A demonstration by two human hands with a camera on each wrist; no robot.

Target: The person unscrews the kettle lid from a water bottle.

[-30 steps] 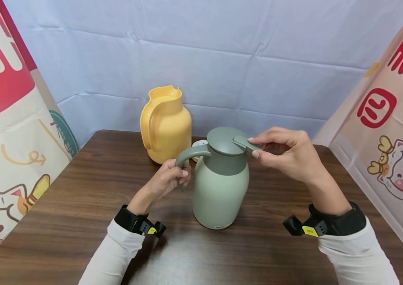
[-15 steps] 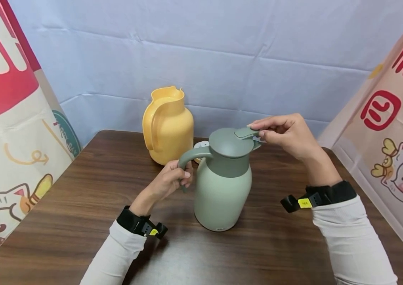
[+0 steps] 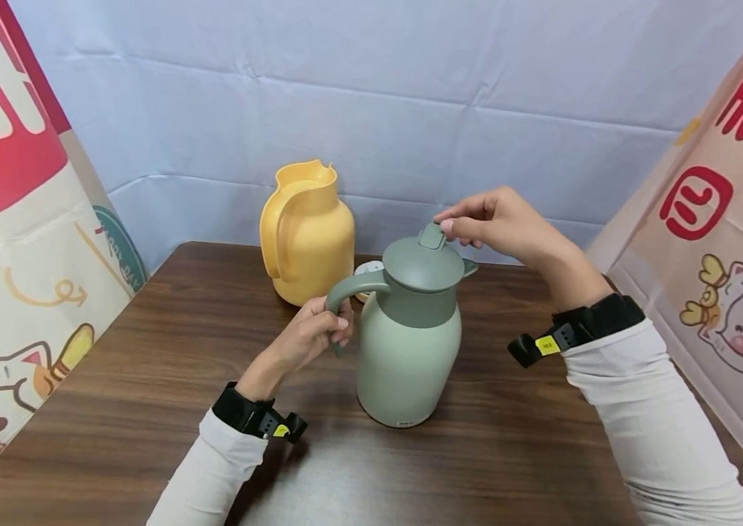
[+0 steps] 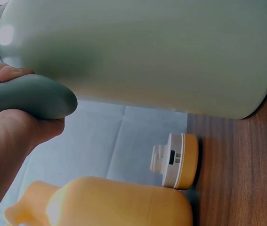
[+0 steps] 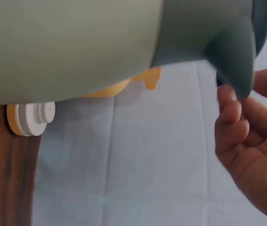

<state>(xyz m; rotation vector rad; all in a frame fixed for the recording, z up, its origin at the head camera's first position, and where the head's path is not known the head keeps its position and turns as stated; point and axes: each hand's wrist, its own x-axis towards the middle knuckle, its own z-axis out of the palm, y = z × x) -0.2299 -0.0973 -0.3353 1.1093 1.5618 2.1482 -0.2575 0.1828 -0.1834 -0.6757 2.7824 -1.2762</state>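
Since half a second earlier, the right hand (image 3: pixel 499 219) had risen, swinging the lid tab (image 3: pixel 432 236) upright between pinching fingertips. From the head view, the green jug (image 3: pixel 408 358) stood mid-tabletop (image 3: pixel 147 380), well clear of every edge, the left hand (image 3: pixel 314 330) curled round its handle (image 3: pixel 351 288); the yellow jug (image 3: pixel 307 232) stood behind, near the rear edge.

The left wrist view showed a white-and-yellow stopper (image 4: pixel 178 160) lying between both jugs.

The right wrist view showed loosely curled fingers (image 5: pixel 232 122) beside the spout (image 5: pixel 234 56).
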